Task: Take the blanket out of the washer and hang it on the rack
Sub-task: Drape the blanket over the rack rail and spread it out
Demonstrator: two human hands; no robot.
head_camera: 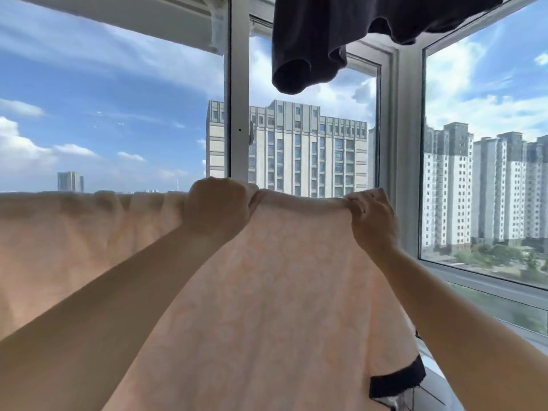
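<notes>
Hanging peach blanket (gathered leftward)

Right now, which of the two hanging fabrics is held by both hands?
The peach blanket: the left hand and the right hand grip its top edge. The dark garment hangs above, untouched.
</notes>
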